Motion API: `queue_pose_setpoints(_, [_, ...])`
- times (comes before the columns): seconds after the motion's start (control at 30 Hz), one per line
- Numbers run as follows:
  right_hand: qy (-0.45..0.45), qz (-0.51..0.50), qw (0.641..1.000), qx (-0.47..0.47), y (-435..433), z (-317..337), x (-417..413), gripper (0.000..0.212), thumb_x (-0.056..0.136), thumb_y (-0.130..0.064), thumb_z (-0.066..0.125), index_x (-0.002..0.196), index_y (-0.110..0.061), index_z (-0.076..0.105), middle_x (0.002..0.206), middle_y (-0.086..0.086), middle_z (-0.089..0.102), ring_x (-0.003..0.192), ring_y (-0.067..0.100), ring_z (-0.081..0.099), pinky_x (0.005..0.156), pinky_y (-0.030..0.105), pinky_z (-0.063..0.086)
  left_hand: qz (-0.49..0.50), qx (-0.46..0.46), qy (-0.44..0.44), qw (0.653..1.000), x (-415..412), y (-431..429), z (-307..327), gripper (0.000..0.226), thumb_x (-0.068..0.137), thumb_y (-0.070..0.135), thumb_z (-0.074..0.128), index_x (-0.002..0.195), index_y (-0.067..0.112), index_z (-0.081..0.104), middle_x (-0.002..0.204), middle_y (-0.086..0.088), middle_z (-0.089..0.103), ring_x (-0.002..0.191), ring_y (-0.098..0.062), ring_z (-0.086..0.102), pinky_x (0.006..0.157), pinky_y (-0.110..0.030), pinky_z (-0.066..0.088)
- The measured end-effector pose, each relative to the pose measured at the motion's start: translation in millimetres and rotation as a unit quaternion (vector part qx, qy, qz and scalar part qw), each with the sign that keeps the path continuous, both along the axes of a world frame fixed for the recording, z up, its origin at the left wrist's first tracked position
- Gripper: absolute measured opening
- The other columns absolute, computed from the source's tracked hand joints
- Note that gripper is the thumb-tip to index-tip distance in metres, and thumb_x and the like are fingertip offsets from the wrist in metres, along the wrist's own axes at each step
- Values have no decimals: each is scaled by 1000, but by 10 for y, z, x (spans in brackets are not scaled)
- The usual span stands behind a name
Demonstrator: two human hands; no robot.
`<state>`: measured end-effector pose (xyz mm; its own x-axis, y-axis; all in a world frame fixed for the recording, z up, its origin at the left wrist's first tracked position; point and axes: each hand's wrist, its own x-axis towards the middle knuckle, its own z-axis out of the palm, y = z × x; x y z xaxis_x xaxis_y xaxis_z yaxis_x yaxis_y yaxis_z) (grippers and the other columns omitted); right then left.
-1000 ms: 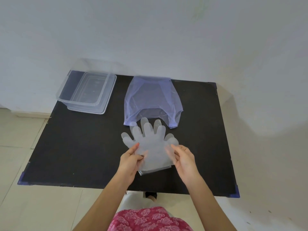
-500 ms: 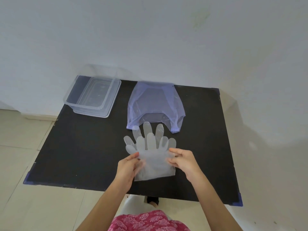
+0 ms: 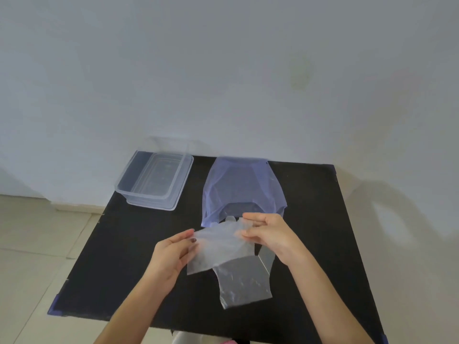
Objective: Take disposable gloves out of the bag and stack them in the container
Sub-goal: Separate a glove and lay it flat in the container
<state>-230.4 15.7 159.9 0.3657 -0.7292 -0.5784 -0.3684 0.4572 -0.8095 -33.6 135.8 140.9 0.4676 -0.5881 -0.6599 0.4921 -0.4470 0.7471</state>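
Note:
Clear disposable gloves [image 3: 218,247] are lifted above the black table [image 3: 111,256], held between both hands. My left hand [image 3: 171,256] pinches their left edge and my right hand [image 3: 270,234] pinches the finger end. One thin glove cuff [image 3: 242,281] hangs down toward the table below them. The pale blue plastic bag [image 3: 238,187] lies flat just behind my hands, its opening toward me. The clear rectangular container [image 3: 155,180] stands at the table's back left corner, with nothing visible inside.
A white wall runs close behind the table. Pale floor tiles show to the left. The table's front edge and its blue-taped corner [image 3: 53,307] are near my forearms.
The gloves lay flat on the table with fingers spread; now both hands have lifted them and turned them, and one cuff hangs loose. The camera has tilted up.

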Motion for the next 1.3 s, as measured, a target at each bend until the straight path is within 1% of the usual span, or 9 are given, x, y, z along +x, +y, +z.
queue_pose_setpoints(0.1, [-5, -1, 999, -32, -110, 122, 273, 49, 80, -5, 78, 124, -22, 68, 126, -1, 63, 108, 19, 65, 94, 33, 57, -4, -35, -13, 999, 280, -89, 153, 33, 87, -8, 58, 119, -1, 63, 116, -16, 65, 101, -23, 66, 80, -28, 59])
queue_pose_setpoints(0.27, [-51, -21, 997, -53, -239, 217, 833, 50, 81, 2, 74, 128, -13, 65, 123, 3, 65, 97, 12, 67, 64, 14, 57, -29, -50, -59, 997, 835, -224, 242, 39, 85, -8, 61, 123, -1, 60, 119, -12, 63, 98, -20, 66, 76, -25, 59])
queue_pose_setpoints(0.53, [-97, -64, 993, -29, -426, 333, 1898, 49, 79, 11, 71, 126, -2, 63, 120, 19, 66, 101, 27, 70, 74, 23, 62, -81, -67, -98, 990, 2043, -622, 370, 43, 82, -6, 65, 124, 5, 60, 127, -15, 59, 108, -26, 64, 99, -39, 49])
queue_pose_setpoints(0.77, [-128, -127, 984, 1, -801, 442, 2576, 49, 81, 22, 62, 128, 8, 56, 130, 31, 56, 103, 35, 65, 69, 24, 62, -160, -94, -118, 976, 2820, -1209, 644, 55, 86, -8, 59, 139, -2, 43, 135, -14, 50, 87, -13, 62, 59, -10, 54])
queue_pose_setpoints(0.97, [-95, -153, 983, -38, -1156, 536, 3023, 56, 81, 20, 64, 133, 7, 53, 134, 26, 54, 100, 29, 65, 87, 31, 58, -180, -104, -107, 972, 3286, -1783, 659, 67, 83, -17, 57, 144, -5, 32, 146, -13, 42, 113, -28, 60, 82, -26, 56])
queue_pose_setpoints(1.03, [-92, -158, 980, -77, -1290, 533, 3164, 60, 79, 18, 68, 136, 3, 52, 138, 20, 53, 98, 20, 66, 86, 29, 59, -197, -112, -142, 964, 3413, -1951, 678, 69, 83, -14, 59, 145, 0, 32, 149, -7, 40, 118, -24, 56, 90, -28, 52])
queue_pose_setpoints(1.17, [-95, -174, 968, -155, -1419, 519, 3343, 67, 77, 10, 76, 138, -6, 53, 141, 7, 54, 114, 22, 64, 79, 22, 60, -215, -144, -237, 936, 3574, -2122, 781, 72, 81, -2, 68, 145, 13, 39, 147, 3, 44, 128, -15, 49, 105, -36, 44])
queue_pose_setpoints(1.23, [-95, -186, 962, -175, -1393, 471, 3408, 68, 78, 7, 76, 140, -10, 53, 141, 0, 54, 113, 13, 63, 82, 23, 60, -227, -166, -259, 924, 3620, -2146, 783, 71, 83, 0, 67, 145, 20, 40, 145, 11, 43, 114, -3, 59, 105, -32, 42])
queue_pose_setpoints(1.3, [-85, -188, 961, -184, -1329, 393, 3444, 68, 80, 5, 75, 142, -12, 51, 141, -4, 53, 98, -2, 66, 86, 21, 58, -239, -179, -267, 916, 3639, -2130, 716, 68, 86, -4, 59, 145, 26, 39, 140, 17, 41, 91, 4, 67, 97, -24, 45])
